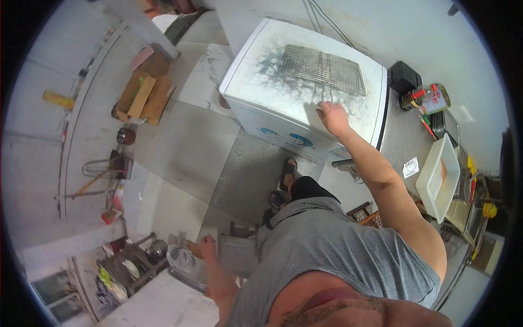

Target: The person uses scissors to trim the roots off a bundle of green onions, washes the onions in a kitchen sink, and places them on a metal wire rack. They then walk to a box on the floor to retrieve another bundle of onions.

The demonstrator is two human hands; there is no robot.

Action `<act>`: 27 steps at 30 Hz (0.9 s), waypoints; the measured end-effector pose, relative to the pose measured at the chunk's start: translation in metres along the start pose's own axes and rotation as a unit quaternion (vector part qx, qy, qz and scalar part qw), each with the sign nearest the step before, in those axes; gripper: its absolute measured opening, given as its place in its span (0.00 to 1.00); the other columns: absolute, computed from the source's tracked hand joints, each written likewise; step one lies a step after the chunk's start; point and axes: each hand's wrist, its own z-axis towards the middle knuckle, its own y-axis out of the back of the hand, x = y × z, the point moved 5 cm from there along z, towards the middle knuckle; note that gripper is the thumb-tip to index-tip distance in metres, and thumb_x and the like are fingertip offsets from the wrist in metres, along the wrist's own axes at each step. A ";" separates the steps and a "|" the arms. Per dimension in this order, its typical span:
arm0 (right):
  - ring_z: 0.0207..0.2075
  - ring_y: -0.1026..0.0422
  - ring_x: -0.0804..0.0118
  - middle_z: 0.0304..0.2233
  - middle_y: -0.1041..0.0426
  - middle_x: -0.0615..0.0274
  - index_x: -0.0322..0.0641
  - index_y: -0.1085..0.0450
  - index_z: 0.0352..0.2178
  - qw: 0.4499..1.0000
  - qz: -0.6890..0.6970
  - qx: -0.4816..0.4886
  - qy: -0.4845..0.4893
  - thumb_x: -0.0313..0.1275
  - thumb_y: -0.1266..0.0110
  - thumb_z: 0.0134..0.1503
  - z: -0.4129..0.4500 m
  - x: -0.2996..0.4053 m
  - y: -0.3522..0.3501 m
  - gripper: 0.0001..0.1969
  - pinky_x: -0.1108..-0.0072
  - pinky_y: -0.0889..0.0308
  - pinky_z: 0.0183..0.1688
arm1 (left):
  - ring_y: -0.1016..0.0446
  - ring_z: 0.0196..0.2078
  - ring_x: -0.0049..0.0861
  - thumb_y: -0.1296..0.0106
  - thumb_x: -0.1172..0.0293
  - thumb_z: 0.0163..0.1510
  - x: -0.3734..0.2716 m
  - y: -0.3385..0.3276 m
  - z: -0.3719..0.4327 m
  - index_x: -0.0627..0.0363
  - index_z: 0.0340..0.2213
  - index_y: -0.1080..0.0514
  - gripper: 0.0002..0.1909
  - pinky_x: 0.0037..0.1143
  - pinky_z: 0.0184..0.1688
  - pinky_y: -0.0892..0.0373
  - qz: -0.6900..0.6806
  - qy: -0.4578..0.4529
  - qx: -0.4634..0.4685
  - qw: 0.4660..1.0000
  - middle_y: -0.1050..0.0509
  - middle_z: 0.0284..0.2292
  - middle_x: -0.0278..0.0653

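A rectangular wire grill basket (pixel 322 70) lies flat on the stained white lid of a chest freezer (pixel 253 53). Two thin wire handles (pixel 327 93) extend from its near edge. My right hand (pixel 333 116) reaches over the lid with its fingers closed at the ends of these handles. Low on the left, my left hand (pixel 208 247) hangs beside a stool (pixel 238 250), its fingers curled and nothing visible in them.
At right, a metal counter (pixel 398 139) bears a white plastic tub (pixel 437 180), a black container (pixel 404 77), jars and stacked trays. Cardboard boxes (pixel 141 98) lie on the floor at upper left. A low rack with pots and a plastic bag (pixel 182 257) stands at lower left.
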 end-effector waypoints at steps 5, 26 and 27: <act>0.23 0.33 0.60 0.19 0.33 0.62 0.43 0.36 0.23 0.997 0.051 -0.019 0.052 0.31 0.48 0.50 0.017 0.002 -0.029 0.07 0.73 0.40 0.32 | 0.29 0.24 0.22 0.55 0.60 0.51 -0.072 0.014 0.048 0.64 0.29 0.28 0.17 0.24 0.27 0.34 -0.081 0.060 -0.020 0.995 0.27 0.22 0.39; 0.21 0.29 0.64 0.19 0.28 0.58 0.37 0.29 0.28 0.928 0.074 -0.257 -0.260 0.45 0.44 0.50 0.266 -0.138 0.146 0.19 0.76 0.34 0.27 | 0.28 0.30 0.21 0.53 0.65 0.53 -0.324 -0.008 0.197 0.64 0.35 0.31 0.13 0.21 0.26 0.36 -0.085 -0.024 0.058 0.994 0.28 0.28 0.36; 0.31 0.27 0.57 0.26 0.27 0.46 0.32 0.34 0.38 0.920 0.108 -0.209 -0.312 0.32 0.43 0.48 0.283 -0.143 0.152 0.18 0.72 0.33 0.36 | 0.28 0.30 0.21 0.54 0.65 0.53 -0.330 -0.007 0.196 0.64 0.34 0.31 0.14 0.21 0.26 0.37 -0.104 -0.032 0.058 0.992 0.28 0.28 0.36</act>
